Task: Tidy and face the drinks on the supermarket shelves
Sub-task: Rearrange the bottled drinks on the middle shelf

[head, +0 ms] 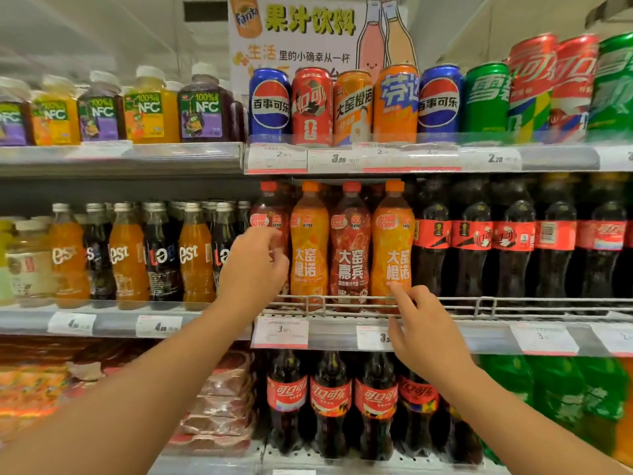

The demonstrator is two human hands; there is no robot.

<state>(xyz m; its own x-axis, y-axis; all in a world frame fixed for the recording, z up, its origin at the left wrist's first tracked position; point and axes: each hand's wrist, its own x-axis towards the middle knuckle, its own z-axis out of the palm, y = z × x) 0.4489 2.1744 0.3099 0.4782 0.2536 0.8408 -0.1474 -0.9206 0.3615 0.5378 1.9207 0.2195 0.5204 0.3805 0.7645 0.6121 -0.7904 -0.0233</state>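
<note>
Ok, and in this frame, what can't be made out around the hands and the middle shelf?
- Head view: the dark red bottle is mostly covered by the left hand, so its label and the grip are unclear.
- Whether the right hand touches the orange bottle can't be settled.
- Price tags are too blurred to read fully.
- Green bottles at the right edge are blurred.

We reach our left hand (255, 265) up to the dark red bottle (270, 234) at the left end of the middle shelf's four-bottle row, fingers curled against its label. Our right hand (426, 332) touches the low part of the orange bottle (392, 248) at the row's right end, just above the wire rail (445, 303). Between them stand another orange bottle (309, 245) and another dark red bottle (350, 248), with cans (352, 108) on the shelf above.
</note>
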